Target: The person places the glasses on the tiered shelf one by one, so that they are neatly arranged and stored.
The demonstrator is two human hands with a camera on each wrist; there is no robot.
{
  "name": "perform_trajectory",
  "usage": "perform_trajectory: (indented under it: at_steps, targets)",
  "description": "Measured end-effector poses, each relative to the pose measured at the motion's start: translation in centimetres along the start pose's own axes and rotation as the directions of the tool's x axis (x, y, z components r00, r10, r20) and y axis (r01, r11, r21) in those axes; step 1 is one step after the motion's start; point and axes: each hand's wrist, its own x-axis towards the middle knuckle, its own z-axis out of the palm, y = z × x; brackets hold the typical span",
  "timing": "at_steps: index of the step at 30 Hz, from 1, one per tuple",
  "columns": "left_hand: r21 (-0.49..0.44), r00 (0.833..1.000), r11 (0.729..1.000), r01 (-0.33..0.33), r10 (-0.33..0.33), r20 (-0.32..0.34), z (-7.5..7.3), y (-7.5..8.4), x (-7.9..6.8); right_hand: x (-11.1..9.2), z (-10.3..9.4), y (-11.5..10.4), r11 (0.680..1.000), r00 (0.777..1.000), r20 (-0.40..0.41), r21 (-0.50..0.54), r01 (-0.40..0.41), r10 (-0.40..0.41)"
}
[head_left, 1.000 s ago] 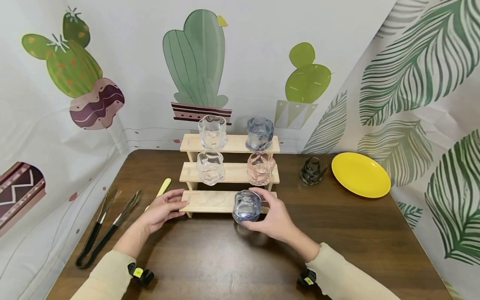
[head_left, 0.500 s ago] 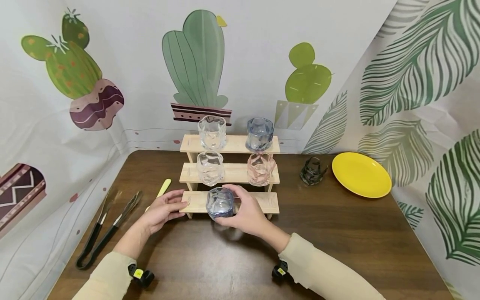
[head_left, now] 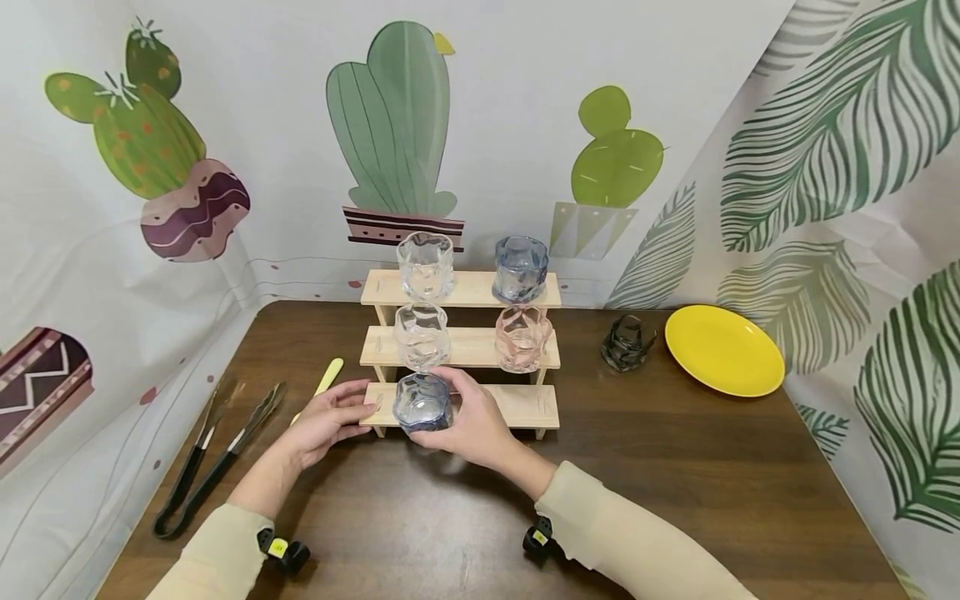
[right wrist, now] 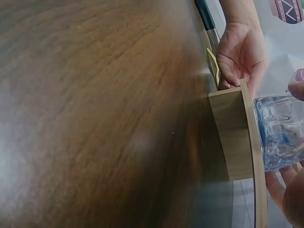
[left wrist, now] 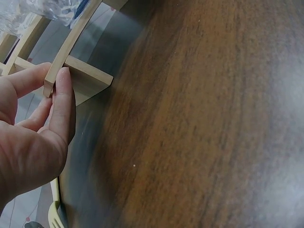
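Note:
My right hand (head_left: 474,421) grips a blue glass cup (head_left: 422,403) from its right side. The cup is upright on the left part of the bottom step of a three-tier wooden rack (head_left: 517,407); in the right wrist view the glass (right wrist: 281,133) has its base against the board. My left hand (head_left: 327,421) pinches the left end of that same step, thumb and fingers on either face of the board (left wrist: 71,45) in the left wrist view. On the middle step stand a clear cup (head_left: 422,337) and a pink cup (head_left: 522,340). Another clear cup (head_left: 425,267) and a blue one (head_left: 520,268) occupy the top step.
Black-handled tongs (head_left: 217,458) lie at the left of the brown table (head_left: 675,492). A pale yellow-green utensil (head_left: 330,375), tined in the left wrist view, lies behind my left hand. To the right are a dark glass cup (head_left: 625,342) and a yellow plate (head_left: 724,350).
My right hand has moved left along the bottom step with the blue cup, from its right part to its left part. The left hand has kept its place on the rack.

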Motion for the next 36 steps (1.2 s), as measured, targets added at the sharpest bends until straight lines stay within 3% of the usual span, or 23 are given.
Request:
perform_trajectory:
  at_steps: [13, 21, 32, 36]
  targets:
    - [-0.004, 1.0, 1.0, -0.002, 0.002, 0.001, 0.0, -0.1, 0.0, 0.3, 0.3, -0.2, 0.995, 0.997, 0.028, 0.076, -0.067, 0.065]
    - [-0.001, 1.0, 1.0, -0.002, 0.002, 0.0, 0.0, 0.0, -0.1, -0.2, -0.2, -0.1, 0.992, 0.997, 0.044, 0.11, -0.061, 0.057]
    - [-0.015, 1.0, 1.0, -0.005, 0.005, 0.005, 0.0, 0.0, -0.2, -3.2, -3.7, 0.8, 0.985, 1.0, 0.009, 0.172, 0.009, -0.011]
    - [-0.015, 1.0, 1.0, -0.008, 0.008, 0.008, 0.1, 0.0, -0.1, -4.5, -5.5, 1.7, 0.986, 0.999, -0.041, 0.166, 0.032, -0.026]
